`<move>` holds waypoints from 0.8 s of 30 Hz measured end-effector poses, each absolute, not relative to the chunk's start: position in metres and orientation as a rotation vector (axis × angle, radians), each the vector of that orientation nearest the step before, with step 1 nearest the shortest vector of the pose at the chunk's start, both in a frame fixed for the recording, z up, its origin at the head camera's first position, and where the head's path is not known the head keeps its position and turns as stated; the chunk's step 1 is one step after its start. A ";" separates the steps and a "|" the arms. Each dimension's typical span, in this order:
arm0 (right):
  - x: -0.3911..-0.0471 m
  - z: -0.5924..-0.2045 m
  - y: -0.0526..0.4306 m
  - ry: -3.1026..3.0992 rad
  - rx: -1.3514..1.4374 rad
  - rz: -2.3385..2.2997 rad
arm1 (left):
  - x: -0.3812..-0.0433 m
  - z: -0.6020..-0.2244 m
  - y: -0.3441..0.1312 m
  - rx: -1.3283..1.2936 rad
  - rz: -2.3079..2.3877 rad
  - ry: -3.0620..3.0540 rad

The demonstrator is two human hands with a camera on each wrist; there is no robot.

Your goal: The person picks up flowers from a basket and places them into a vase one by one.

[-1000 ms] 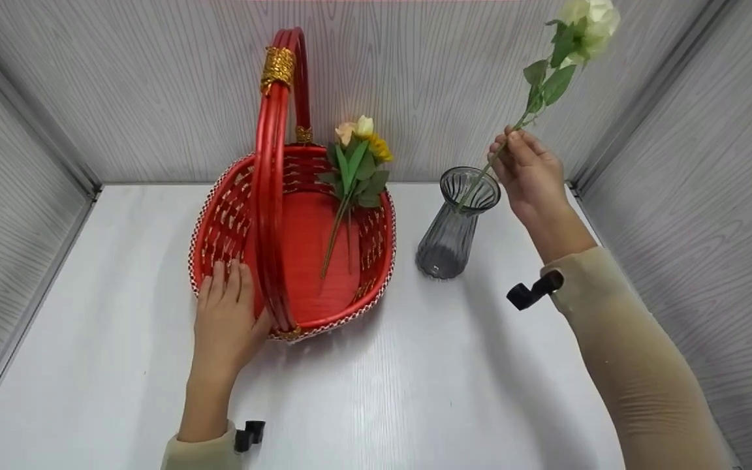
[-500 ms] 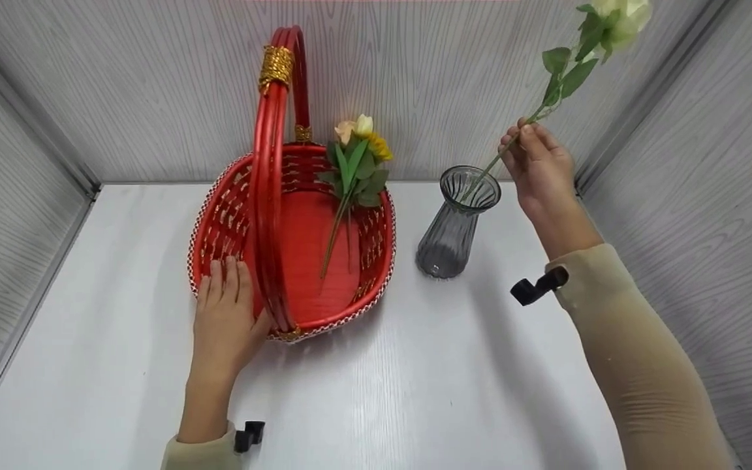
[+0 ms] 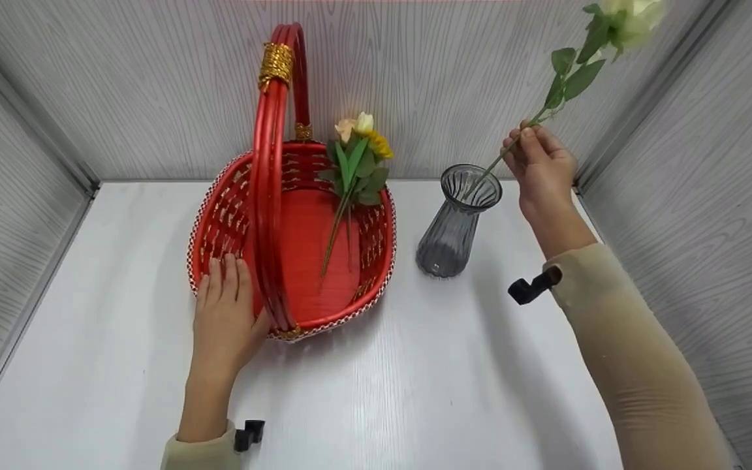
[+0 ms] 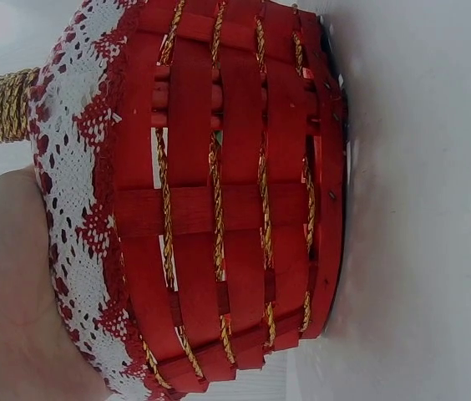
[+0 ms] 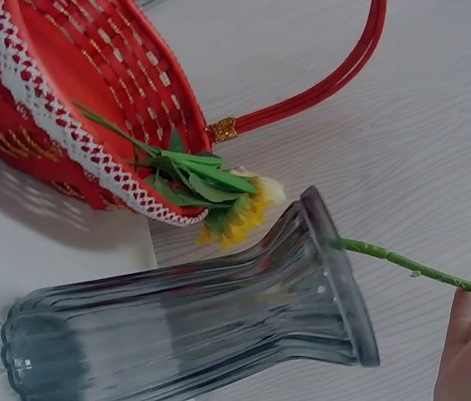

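Observation:
My right hand [image 3: 542, 166] pinches the green stem of a white rose [image 3: 634, 19] between thumb and fingers. The bloom leans up to the right, partly cut off by the top edge of the head view. The stem's lower end reaches into the mouth of a grey ribbed glass vase [image 3: 448, 235], which stands upright. My left hand [image 3: 226, 320] rests over the near left rim of a red woven basket [image 3: 350, 318], fingers straight and thumb beside the handle's base. In the left wrist view, the palm [image 4: 18, 292] lies against the basket's lace trim [image 4: 77, 184].
Several flowers [image 3: 360, 160], peach, white and yellow, lean on the basket's right inner side, stems inside. The tall red handle [image 3: 268, 196] arches over the basket. Grey wood-grain panels [image 3: 408, 85] enclose the white table [image 3: 376, 405] at back and sides.
My right hand has shifted right and slightly up with the rose, and the stem's lower end sits a little higher in the vase mouth. The left hand and basket stay in place.

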State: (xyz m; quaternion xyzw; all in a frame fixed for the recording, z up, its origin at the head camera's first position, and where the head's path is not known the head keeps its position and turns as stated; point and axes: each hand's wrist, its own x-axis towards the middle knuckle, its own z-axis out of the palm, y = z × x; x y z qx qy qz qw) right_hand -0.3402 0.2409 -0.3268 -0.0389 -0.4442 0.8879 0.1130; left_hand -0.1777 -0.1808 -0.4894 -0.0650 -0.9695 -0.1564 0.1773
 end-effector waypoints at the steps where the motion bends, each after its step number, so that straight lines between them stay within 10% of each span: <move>1: -0.340 -0.328 0.241 -1.334 -0.112 2.586 | -0.178 -0.489 -0.181 -0.187 -0.444 -2.744; 24: -0.341 -0.349 0.236 -1.760 -0.052 2.421 | -0.178 -0.490 -0.182 -0.190 -0.476 -2.738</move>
